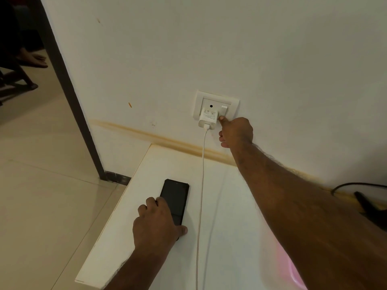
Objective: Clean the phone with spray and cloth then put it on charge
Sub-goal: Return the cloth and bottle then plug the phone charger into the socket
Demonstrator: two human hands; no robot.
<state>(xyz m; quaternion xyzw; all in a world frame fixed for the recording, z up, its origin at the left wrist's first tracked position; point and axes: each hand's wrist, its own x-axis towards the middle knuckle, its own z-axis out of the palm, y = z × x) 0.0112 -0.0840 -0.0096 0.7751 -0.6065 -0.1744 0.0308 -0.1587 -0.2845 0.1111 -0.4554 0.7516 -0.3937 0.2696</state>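
A white, flat-topped table with a plain matte surface stands pushed against the wall, its left edge running diagonally above the beige tiled floor. A black rectangular phone lies flat on it, screen up, near that left edge. Just beside the phone, a thin white charging cable trails lengthwise across the tabletop. A dark object rests at the far right.

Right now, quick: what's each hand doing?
Left hand: fingers curled over the phone, which lies flat on the shelf.
Right hand: holding nothing, one finger pressing the switch.
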